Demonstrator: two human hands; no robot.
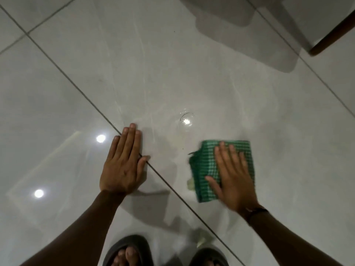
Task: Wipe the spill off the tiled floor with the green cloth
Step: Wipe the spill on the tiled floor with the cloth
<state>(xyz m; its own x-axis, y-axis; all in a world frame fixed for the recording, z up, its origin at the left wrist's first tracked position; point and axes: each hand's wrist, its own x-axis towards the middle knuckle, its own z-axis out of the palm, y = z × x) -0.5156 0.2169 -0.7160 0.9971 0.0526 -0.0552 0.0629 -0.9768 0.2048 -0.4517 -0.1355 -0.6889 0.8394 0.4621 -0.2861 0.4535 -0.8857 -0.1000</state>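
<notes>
Wet tiles, one braced palm, cloth beside the spill.

The tiled floor (pixel 211 77) was glossy; the left hand (pixel 123 166), flat and empty, could have skidded. The green cloth (pixel 207 167) lay folded under the flat right hand (pixel 232 175), near the spill (pixel 185 121), and might only have smeared it outward.

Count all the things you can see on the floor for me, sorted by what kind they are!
Hands: 2, left hand and right hand
Green cloth: 1
Slippers: 2, left slipper and right slipper
Dark wooden furniture leg: 1
Total: 6
</notes>
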